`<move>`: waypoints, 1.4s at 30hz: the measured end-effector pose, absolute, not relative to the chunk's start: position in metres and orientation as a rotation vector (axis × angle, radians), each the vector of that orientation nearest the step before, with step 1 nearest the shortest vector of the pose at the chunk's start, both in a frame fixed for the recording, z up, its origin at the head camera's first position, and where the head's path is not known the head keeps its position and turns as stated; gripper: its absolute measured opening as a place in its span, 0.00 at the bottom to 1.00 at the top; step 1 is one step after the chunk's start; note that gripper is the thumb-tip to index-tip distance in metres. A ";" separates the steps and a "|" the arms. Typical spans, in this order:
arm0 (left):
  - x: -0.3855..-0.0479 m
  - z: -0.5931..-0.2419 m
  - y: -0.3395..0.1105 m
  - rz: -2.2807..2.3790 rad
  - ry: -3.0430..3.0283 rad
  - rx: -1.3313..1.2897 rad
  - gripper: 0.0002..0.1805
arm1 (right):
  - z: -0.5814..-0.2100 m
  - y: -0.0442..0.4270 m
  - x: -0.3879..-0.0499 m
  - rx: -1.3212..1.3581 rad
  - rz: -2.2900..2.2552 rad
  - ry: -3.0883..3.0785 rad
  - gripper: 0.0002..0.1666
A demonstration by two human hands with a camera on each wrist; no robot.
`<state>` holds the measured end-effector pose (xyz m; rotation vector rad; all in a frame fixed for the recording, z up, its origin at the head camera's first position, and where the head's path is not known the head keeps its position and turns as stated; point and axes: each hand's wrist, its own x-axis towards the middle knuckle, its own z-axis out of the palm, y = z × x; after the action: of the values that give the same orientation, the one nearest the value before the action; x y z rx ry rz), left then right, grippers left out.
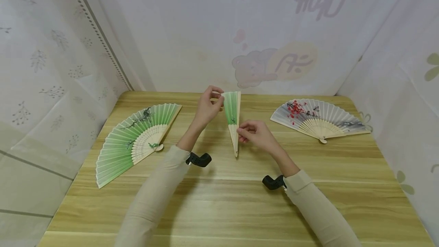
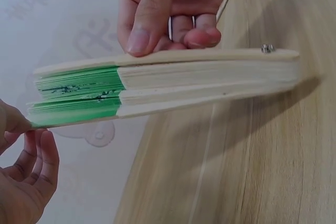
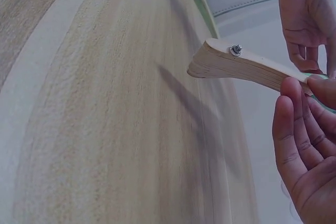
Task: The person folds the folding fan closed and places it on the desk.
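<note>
A partly folded green folding fan (image 1: 232, 109) stands as a narrow wedge above the middle of the table, pivot end toward me. My left hand (image 1: 209, 106) pinches the upper left corner of its green leaf. On the opposite side, my right hand (image 1: 255, 135) grips the outer wooden stick about halfway down. The left wrist view shows the pale ribs stacked close, with a small gap between two bundles of the pleated leaf (image 2: 79, 85). A metal pivot pin (image 3: 235, 50) shows at the fan's narrow end in the right wrist view.
A spread green fan (image 1: 118, 146) with a green cord lies at the left of the wooden table (image 1: 233, 209). At the right lies a spread grey fan (image 1: 320, 119) with red blossoms. Cloth curtains (image 1: 164, 29) enclose the back and sides.
</note>
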<state>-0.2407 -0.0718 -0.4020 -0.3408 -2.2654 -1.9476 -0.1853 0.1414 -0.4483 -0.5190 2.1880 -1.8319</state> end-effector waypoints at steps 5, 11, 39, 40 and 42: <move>-0.240 -0.401 -0.070 -1.964 -2.251 -0.355 0.10 | -0.449 0.141 -0.187 -0.498 -1.819 2.197 0.11; -0.240 -0.400 -0.071 -1.993 -2.230 -0.376 0.09 | -0.450 0.140 -0.187 -0.498 -1.810 2.164 0.11; -0.238 -0.405 -0.064 -1.965 -2.242 -0.292 0.09 | -0.452 0.140 -0.186 -0.597 -1.816 2.179 0.09; -0.237 -0.406 -0.064 -1.972 -2.248 -0.289 0.09 | -0.453 0.140 -0.185 -0.594 -1.816 2.179 0.09; -0.236 -0.406 -0.064 -1.991 -2.259 -0.289 0.09 | -0.453 0.139 -0.184 -0.584 -1.812 2.176 0.08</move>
<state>-0.2361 -0.0641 -0.4063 -0.2887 -2.2586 -1.9911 -0.1844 0.1391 -0.4526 -0.5838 2.1756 -1.8122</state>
